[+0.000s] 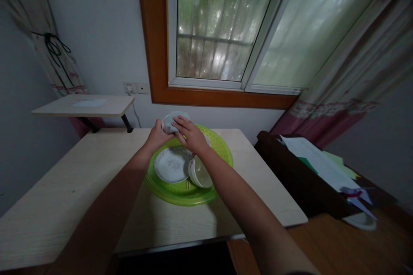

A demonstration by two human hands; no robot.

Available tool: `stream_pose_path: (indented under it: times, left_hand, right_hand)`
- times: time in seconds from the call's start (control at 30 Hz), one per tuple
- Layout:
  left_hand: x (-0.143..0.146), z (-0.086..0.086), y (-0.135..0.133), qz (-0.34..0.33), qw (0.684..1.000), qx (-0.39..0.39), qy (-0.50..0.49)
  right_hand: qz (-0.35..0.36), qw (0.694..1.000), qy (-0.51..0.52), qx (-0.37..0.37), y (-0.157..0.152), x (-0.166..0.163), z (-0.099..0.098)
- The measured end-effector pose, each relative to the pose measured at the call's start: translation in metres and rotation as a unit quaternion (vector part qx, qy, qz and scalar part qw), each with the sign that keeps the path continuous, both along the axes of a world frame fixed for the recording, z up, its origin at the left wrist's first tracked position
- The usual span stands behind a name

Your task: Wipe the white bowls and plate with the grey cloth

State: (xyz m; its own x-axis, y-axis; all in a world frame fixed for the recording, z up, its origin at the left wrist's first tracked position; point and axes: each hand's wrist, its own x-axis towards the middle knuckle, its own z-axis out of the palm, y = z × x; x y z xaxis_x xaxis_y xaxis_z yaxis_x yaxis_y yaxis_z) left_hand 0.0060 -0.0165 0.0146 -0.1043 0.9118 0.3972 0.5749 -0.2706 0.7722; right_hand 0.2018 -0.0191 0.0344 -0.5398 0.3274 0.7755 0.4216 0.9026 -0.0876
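A round green plastic basin [222,151] sits on a pale wooden table [74,189]. Inside it lie a white plate [171,164] and a white bowl [200,175] tipped on its side. Both my hands are raised over the basin's far side and hold a small white bowl [171,120] between them. My left hand [157,135] grips it from the left and below. My right hand [190,133] lies across its right side and front, hiding part of it.
A small raised shelf [84,105] stands at the table's back left. A dark wooden cabinet [303,180] with papers [319,161] on top stands to the right. A window [226,30] and curtains [355,77] are behind.
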Motion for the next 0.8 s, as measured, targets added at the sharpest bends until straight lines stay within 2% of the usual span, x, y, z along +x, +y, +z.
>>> stream_pose_path:
  times: [0.1, 0.2, 0.37, 0.47, 0.67, 0.8]
  left_hand:
    - [-0.001, 0.001, 0.0, 0.025, 1.0, -0.009, -0.009]
    - [-0.001, 0.004, -0.001, 0.045, 0.998, -0.024, -0.024]
    - [0.0, 0.008, -0.004, 0.035, 0.996, -0.042, -0.067]
    - [0.0, 0.006, -0.003, 0.017, 0.995, -0.049, -0.091]
    - [-0.002, -0.005, 0.005, -0.029, 0.998, -0.023, -0.055]
    - [-0.001, -0.002, 0.002, 0.004, 0.999, -0.017, -0.027]
  right_hand:
    - [-0.023, 1.0, 0.008, -0.015, 0.003, 0.002, 0.001]
    - [-0.076, 0.994, 0.041, -0.064, 0.007, 0.009, -0.002]
    - [-0.125, 0.983, 0.056, -0.125, 0.011, 0.016, -0.009]
    - [-0.104, 0.988, 0.045, -0.101, 0.009, 0.012, -0.009]
    - [0.012, 0.998, -0.032, -0.051, 0.003, -0.002, -0.003]
    - [-0.013, 0.997, 0.023, -0.075, 0.005, -0.002, -0.004]
